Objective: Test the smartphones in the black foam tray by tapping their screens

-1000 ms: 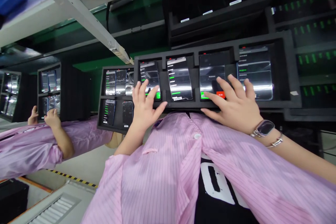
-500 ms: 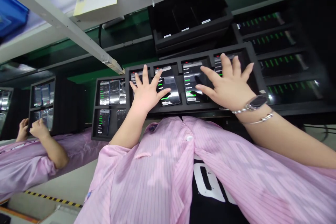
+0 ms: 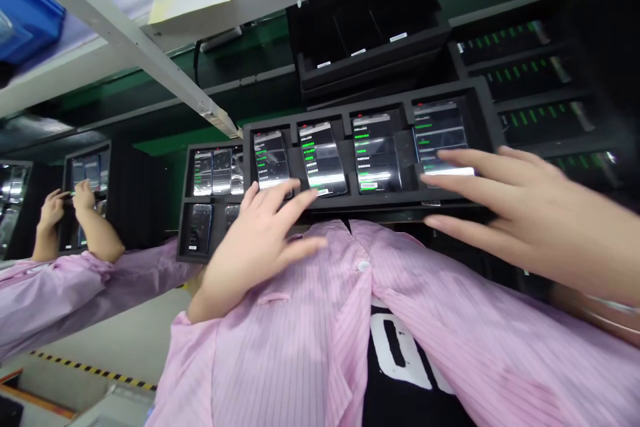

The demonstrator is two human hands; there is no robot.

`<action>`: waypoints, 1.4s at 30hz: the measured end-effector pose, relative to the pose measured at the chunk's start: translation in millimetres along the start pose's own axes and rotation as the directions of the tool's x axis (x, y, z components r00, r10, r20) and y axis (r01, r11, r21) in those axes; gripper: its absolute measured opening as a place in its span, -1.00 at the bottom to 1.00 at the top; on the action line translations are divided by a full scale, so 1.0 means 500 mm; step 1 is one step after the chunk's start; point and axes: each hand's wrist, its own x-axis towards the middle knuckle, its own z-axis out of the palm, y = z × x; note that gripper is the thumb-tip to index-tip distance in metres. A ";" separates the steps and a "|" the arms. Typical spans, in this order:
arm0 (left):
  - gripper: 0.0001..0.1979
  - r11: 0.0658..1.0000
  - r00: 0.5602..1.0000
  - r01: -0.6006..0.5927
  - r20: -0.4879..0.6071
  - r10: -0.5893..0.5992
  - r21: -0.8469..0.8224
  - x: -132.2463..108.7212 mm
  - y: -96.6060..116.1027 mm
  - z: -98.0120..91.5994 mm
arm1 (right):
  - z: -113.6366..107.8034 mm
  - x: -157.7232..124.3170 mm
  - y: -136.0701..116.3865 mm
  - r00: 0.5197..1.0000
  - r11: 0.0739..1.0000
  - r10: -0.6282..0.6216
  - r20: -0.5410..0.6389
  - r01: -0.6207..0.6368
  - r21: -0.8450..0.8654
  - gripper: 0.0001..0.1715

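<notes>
A black tray (image 3: 350, 201) lies in front of my body, with several smartphones in its compartments, screens up and lit with lines of text, many green. My left hand (image 3: 260, 233) has its fingers spread at the tray's near edge, just below the leftmost phone (image 3: 270, 157) and the second phone (image 3: 323, 157). The third phone (image 3: 376, 153) shows uncovered. Over the lower right part of the tray hovers my right hand (image 3: 525, 207), fingers apart and slightly blurred, its tips in front of the rightmost phone (image 3: 440, 130). Neither hand holds anything.
Behind the tray stands a black stacked tray (image 3: 370, 57) with dark panels. More phones in a rack (image 3: 530, 90) fill the right. A smaller phone tray (image 3: 183, 213) adjoins on the left. A white post (image 3: 150, 63) slants overhead. At far left, a co-worker's hands (image 3: 83, 197) handle phones.
Both my hands have drawn back toward me from over the phones, the right one also moving to the right. The phone screens are now largely uncovered. The co-worker's hands have risen.
</notes>
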 end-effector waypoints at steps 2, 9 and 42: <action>-0.24 0.985 0.980 0.162 -0.128 -0.153 0.063 0.033 -0.005 0.082 | 0.065 0.022 -0.011 0.996 1.000 0.020 -0.086 -0.019 0.007 -0.40; -0.26 0.963 0.947 0.268 -0.194 -0.258 0.026 0.156 -0.062 0.200 | 0.215 0.105 0.046 0.967 0.987 0.155 -0.202 -0.161 -0.013 -0.52; -0.35 0.975 0.910 0.224 -0.359 -0.207 0.006 0.139 -0.066 0.222 | 0.235 0.079 -0.019 0.980 0.999 -0.046 -0.193 0.040 -0.035 -0.31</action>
